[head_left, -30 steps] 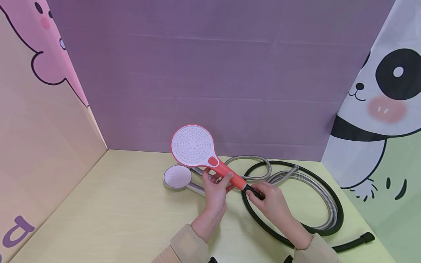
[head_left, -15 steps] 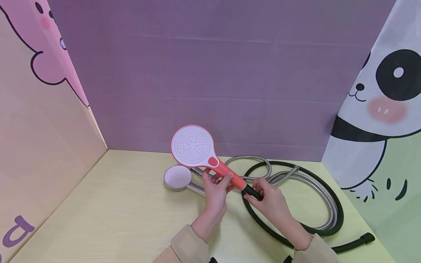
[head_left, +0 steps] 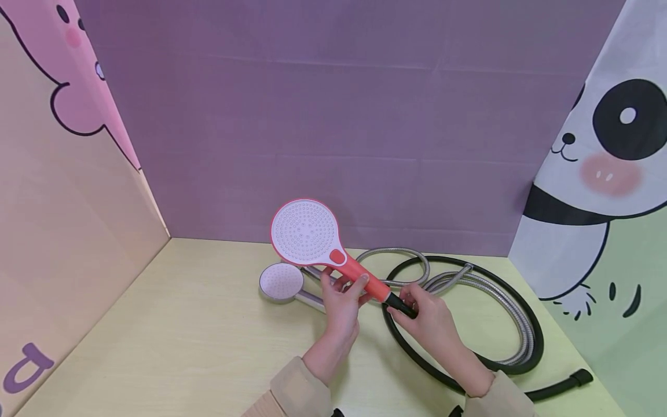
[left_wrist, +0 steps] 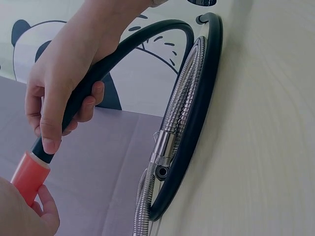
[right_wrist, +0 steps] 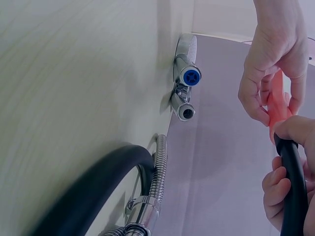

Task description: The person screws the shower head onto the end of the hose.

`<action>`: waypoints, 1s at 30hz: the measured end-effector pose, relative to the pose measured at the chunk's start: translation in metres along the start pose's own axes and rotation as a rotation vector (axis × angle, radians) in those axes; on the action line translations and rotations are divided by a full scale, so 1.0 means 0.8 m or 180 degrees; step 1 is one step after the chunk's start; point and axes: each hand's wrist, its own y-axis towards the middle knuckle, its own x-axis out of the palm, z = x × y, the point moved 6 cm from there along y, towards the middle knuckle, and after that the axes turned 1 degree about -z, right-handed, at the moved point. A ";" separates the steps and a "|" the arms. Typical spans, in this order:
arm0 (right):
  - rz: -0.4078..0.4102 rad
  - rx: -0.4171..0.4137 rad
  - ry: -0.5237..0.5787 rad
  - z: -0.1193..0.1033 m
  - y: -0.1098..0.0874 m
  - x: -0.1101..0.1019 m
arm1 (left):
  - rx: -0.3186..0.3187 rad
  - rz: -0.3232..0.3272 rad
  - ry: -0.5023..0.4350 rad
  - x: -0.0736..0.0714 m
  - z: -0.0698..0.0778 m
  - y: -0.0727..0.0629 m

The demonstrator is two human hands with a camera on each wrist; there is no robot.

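A handheld shower head [head_left: 305,231] with a white spray face and a red handle is held up at a slant over the table. My left hand [head_left: 341,301] holds the red handle [left_wrist: 30,178] near its lower end. The black shower hose [right_wrist: 294,182] meets the handle's end, with a thin pale ring showing at the joint in the left wrist view. My right hand [head_left: 429,315] grips the hose end just below that joint, thumb on one side and fingers curled round the other.
Behind my left hand lies a silver shower head [head_left: 281,282]. A coiled silver metal hose [head_left: 523,330] lies inside the black hose's loop on the right. The black hose's other end [head_left: 581,377] lies near the table's right edge. A purple backdrop [head_left: 333,127] stands behind.
My right hand's fingers have shifted round the hose end, with the thumb lower and forefinger higher, so more of the black end shows. My left hand and the shower head have stayed put.
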 end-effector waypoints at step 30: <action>0.0110 -0.0250 0.0180 -0.006 0.002 -0.003 | -0.0015 0.0039 -0.0068 -0.001 -0.002 0.002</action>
